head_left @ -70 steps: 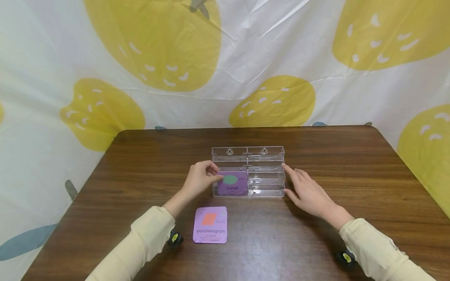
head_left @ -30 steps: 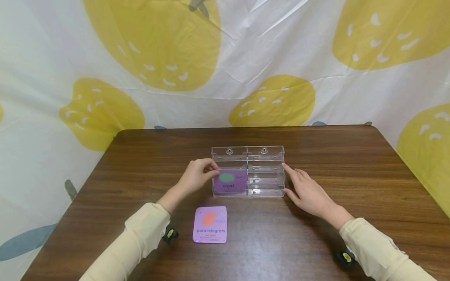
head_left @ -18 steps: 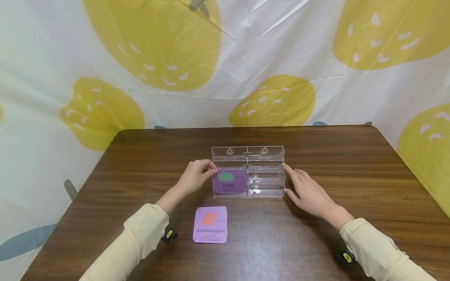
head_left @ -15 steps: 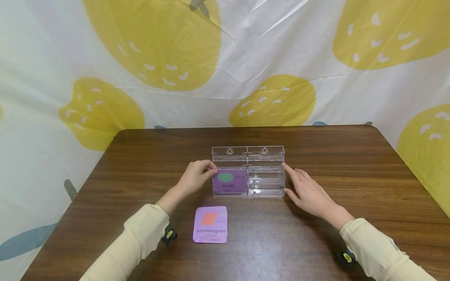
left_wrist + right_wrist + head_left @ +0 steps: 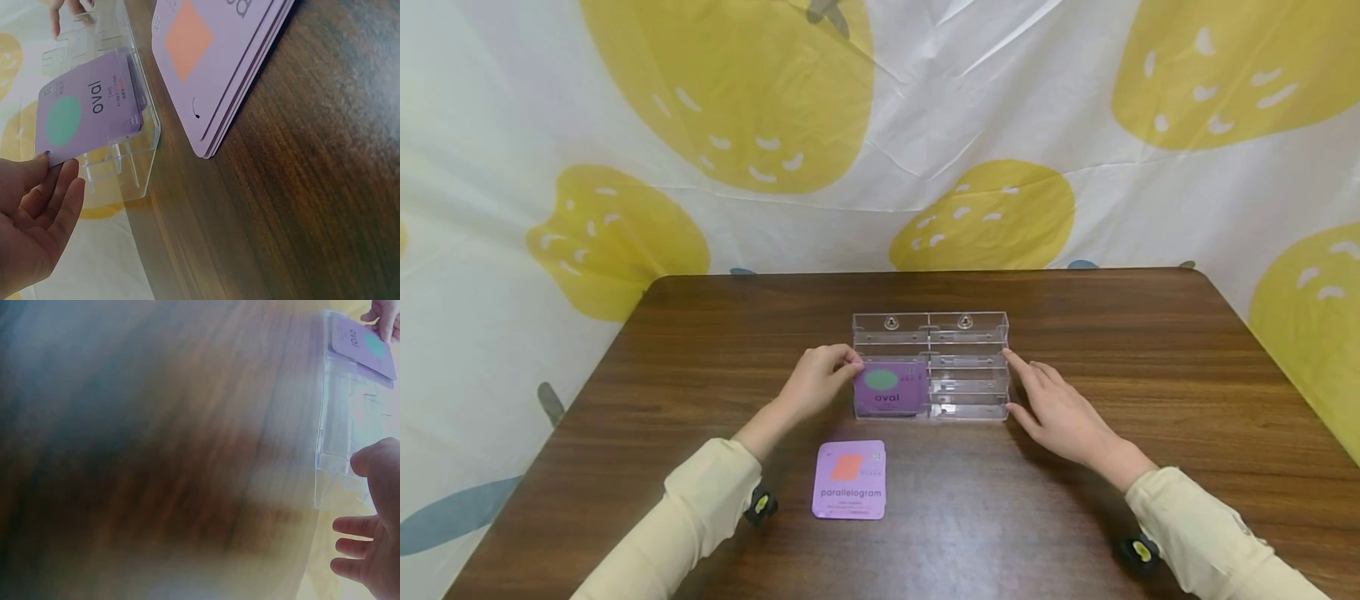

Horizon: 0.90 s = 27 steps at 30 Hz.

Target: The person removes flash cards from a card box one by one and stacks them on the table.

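My left hand (image 5: 820,379) pinches a purple card (image 5: 891,389) with a green oval and the word "oval" by its upper left corner. The card stands in the lower left part of a clear plastic rack (image 5: 967,337) with two columns of stepped pockets. Behind it, the left wrist view shows the edge of another purple card (image 5: 139,84). My right hand (image 5: 1056,410) rests its thumb and index finger against the rack's right side, fingers extended. Nearer to me lies a small stack of purple cards (image 5: 850,481), topped by one marked "parallelogram" with an orange shape.
The rack and the card stack lie on a dark wooden table (image 5: 715,333) with rounded far corners. A white cloth (image 5: 820,225) printed with large yellow fruit hangs behind the table's far edge.
My left hand has shifted the oval card leftward in the pocket, and in the last half second the card's lettering sits slightly lower. The right hand and the stack have stayed put.
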Available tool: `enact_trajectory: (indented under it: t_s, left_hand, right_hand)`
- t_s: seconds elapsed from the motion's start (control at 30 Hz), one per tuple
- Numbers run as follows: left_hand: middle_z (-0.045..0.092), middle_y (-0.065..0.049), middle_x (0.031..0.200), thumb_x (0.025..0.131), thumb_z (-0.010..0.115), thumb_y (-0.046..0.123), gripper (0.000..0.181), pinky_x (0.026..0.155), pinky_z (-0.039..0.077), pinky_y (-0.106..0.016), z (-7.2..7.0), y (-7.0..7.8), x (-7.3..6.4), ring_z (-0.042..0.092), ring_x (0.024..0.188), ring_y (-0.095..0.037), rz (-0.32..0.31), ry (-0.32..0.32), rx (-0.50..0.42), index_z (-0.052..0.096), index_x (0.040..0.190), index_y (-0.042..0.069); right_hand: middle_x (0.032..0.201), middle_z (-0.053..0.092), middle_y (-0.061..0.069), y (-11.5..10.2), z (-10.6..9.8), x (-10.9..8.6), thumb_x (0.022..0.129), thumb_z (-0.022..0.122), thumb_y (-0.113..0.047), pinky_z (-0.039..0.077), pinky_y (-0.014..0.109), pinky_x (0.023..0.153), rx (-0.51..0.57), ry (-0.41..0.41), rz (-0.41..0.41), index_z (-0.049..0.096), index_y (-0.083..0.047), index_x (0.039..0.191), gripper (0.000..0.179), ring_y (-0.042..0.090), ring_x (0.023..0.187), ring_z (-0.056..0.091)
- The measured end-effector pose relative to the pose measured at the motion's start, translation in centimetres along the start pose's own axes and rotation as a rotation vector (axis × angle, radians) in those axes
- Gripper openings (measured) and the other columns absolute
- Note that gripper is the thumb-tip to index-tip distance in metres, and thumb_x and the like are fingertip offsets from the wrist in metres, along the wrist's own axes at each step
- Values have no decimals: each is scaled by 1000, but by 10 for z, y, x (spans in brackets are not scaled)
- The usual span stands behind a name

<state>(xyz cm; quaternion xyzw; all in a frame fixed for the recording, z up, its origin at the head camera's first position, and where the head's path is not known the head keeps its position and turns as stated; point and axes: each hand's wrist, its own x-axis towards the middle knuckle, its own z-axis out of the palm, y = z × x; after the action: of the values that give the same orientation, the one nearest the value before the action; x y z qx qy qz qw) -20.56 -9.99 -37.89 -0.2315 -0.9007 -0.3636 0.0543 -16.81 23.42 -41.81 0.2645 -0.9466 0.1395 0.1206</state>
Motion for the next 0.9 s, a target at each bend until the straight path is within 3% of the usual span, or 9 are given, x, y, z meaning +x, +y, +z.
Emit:
enact_trajectory:
  t_s: [0.53, 0.9]
  left_hand:
    - [67, -5, 75, 86, 61, 6, 6, 62, 51, -27, 6, -2, -2, 62, 67, -13, 5, 133, -54, 66, 84, 3]
    - [67, -4, 78, 86, 61, 8, 7, 62, 50, -26, 5, -3, -1, 60, 68, -12, -7, 162, -39, 67, 84, 5]
  right_hand:
    - [122, 49, 24, 1, 1, 0, 86, 60, -19, 40, 48, 91, 5, -3, 1, 19, -2, 142, 72, 36, 111, 45]
    - [121, 50, 24, 2, 2, 0, 85, 61, -19, 41, 48, 90, 0, 0, -2, 20, -1, 141, 72, 36, 110, 45]
